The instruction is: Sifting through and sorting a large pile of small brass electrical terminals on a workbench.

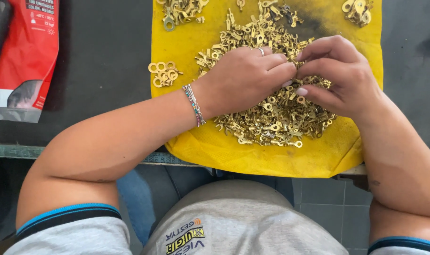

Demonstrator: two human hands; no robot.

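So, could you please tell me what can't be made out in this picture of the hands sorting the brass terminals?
- Head view: whatever the fingertips pinch is hidden where the left hand and right hand meet.
- Terminals under both hands in the big pile are covered.
- The yellow cloth and the small heaps at its far edge are cut off by the top edge.
- The red bag is cropped at the left and top.

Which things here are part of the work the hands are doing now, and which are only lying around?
In use: left hand, right hand, big pile of brass terminals, yellow cloth, small sorted heaps.
Lying about: red packet, dark table.
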